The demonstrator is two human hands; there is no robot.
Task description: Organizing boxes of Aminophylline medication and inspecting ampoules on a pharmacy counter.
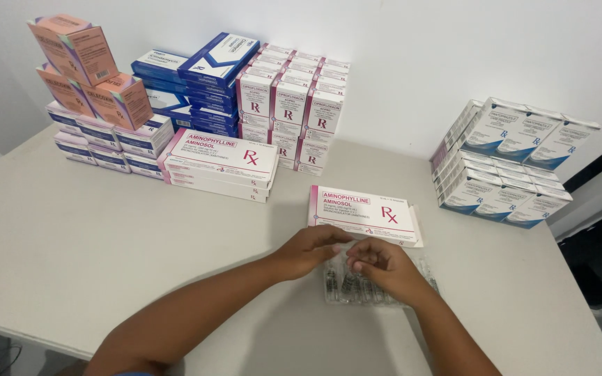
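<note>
A clear plastic tray of small glass ampoules (357, 287) lies on the grey table (106, 257) in front of me. My left hand (309, 249) rests over its near left part, fingers curled on it. My right hand (384, 268) pinches the tray's upper edge from the right, fingertips meeting those of the left. Just beyond the hands lies a flat white box with a pink edge (364, 214), its right end flap open.
A stack of matching flat white and pink boxes (221, 163) lies at the back. Behind it stand small white boxes (290, 104), blue boxes (203, 80) and salmon boxes (81, 69). White and blue cartons (506, 163) are stacked at right near the table's edge.
</note>
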